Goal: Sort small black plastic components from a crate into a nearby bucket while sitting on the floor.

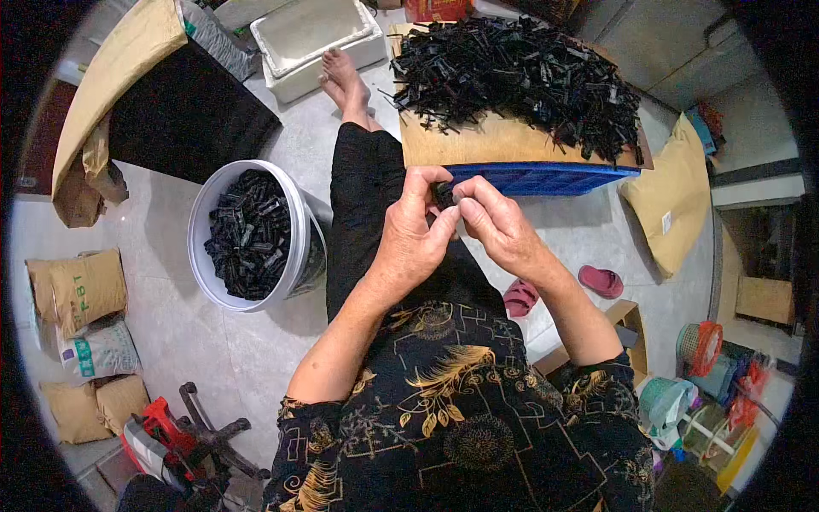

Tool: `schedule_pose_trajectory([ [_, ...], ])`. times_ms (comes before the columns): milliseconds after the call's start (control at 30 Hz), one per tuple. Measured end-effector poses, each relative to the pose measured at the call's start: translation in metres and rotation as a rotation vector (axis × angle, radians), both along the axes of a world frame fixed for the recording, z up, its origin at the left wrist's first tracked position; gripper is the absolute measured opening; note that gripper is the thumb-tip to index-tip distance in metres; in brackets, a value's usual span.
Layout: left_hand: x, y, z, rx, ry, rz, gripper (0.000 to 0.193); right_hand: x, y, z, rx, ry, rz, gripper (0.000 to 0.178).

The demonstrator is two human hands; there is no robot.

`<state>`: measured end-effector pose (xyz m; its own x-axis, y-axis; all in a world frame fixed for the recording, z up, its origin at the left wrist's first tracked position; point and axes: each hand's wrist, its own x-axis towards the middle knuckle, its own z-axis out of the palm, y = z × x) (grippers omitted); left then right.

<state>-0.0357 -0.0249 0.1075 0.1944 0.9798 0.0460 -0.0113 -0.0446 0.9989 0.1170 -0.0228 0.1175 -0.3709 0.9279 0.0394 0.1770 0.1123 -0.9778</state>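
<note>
Between the fingertips of both hands sits a small black plastic piece (443, 194), partly covered by the fingers. My left hand (411, 235) grips it between thumb and forefinger. On its other side, my right hand (505, 232) pinches at its edge with thumb and forefinger closed. Just beyond the hands, a large heap of black plastic pieces (512, 77) lies on a wooden board (452, 147). A blue crate (537, 179) supports the board. To my left stands a white bucket (201, 264) holding many similar black pieces (249, 235).
A white foam box (328, 64) stands at the far left of the board. Pink slippers (601, 282) and an open cardboard box (627, 328) lie on the right. Brown sacks (85, 290) are stacked at left, near a black chair base (209, 427). A tan sack (674, 200) leans at right.
</note>
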Motion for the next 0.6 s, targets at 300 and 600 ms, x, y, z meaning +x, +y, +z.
schedule_pose_trajectory([
  [300,0.001,0.0,0.0,0.219,0.271,0.055,0.033,-0.005,0.0,-0.011,0.091,-0.095,-0.033,0.015],
  [600,0.004,0.012,0.005,0.335,0.304,0.16,0.029,-0.012,0.013,-0.021,0.127,-0.032,-0.155,0.014],
])
